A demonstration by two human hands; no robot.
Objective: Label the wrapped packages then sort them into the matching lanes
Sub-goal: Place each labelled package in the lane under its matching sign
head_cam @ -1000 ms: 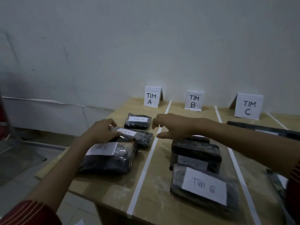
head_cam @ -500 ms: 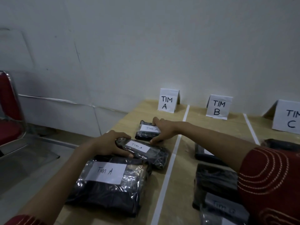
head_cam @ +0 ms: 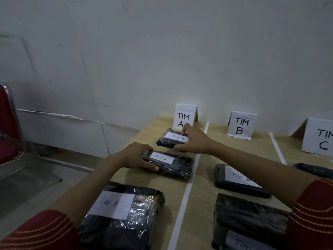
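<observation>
Black crinkled film wraps both flat packages being handled, each bearing a white "TIM A" paper label, in the left lane of the pale wooden counter (head_cam: pixel 162 181). The left hand (head_cam: pixel 134 156), arm outstretched, has its grip clasped round the middle package (head_cam: pixel 177 166). The right hand (head_cam: pixel 193 141) reaches further, its grip pinching the far package (head_cam: pixel 166 142) by the folded TIM A card (head_cam: pixel 184 115).
</observation>
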